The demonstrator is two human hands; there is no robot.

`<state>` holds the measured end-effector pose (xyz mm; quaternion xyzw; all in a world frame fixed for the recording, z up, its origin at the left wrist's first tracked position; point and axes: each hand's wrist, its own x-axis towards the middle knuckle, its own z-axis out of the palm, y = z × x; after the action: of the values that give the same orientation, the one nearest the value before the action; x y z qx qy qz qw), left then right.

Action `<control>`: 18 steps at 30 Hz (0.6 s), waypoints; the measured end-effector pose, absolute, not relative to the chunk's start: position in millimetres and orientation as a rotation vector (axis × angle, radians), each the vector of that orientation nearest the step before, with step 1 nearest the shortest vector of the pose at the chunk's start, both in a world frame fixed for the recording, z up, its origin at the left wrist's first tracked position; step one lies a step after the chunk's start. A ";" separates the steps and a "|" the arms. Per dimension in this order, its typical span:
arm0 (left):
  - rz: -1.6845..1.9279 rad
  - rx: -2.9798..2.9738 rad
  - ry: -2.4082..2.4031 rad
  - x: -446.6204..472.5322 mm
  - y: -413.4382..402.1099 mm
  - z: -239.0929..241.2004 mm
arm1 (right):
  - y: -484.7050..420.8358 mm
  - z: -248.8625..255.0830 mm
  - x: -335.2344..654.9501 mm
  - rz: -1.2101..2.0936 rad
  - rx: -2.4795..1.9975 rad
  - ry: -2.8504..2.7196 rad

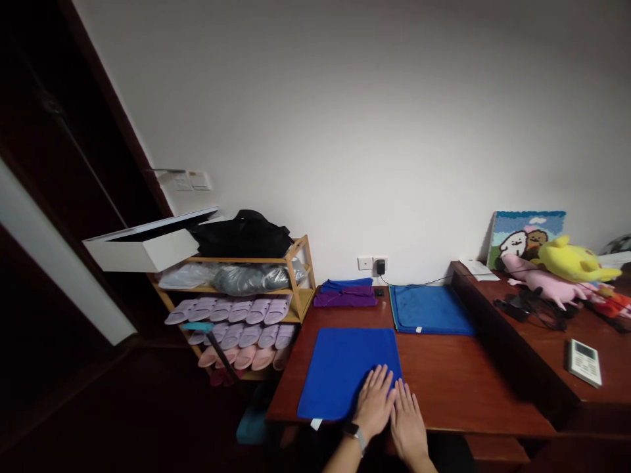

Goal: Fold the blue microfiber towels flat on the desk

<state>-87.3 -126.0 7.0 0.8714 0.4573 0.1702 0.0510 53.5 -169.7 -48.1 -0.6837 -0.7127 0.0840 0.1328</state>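
Observation:
A bright blue cloth (345, 368) lies spread flat on the reddish-brown wooden table, with a small white tag at its near left corner. My left hand (375, 402), with a watch on the wrist, rests palm down on the cloth's near right part, fingers stretched out. Beside it, my right hand (408, 420) lies flat at the cloth's right edge, its fingers straight and reaching onto the bare wood. Neither hand grips anything. Behind them sit a stack of blue cloths (434, 309) and folded purple cloths (345, 295) with blue on top.
Left of the table (458, 387) stands a wooden rack (300, 289) with slippers, plastic-wrapped items, a black bag (241, 236) and a white box (142, 253). On the right, a higher desk holds plush toys (566, 259), a picture and a small device (584, 362). A charger cable runs along the wall.

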 end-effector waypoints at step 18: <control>0.356 2.377 2.190 -249.0 -129.0 -32.5 | -157.0 -44.6 54.5 0.239 -2.076 -1.988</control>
<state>-249.0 -129.0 -32.5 0.7299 0.6726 0.1093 -0.0548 54.5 -157.0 -44.6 -0.7138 -0.6836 0.0820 0.1283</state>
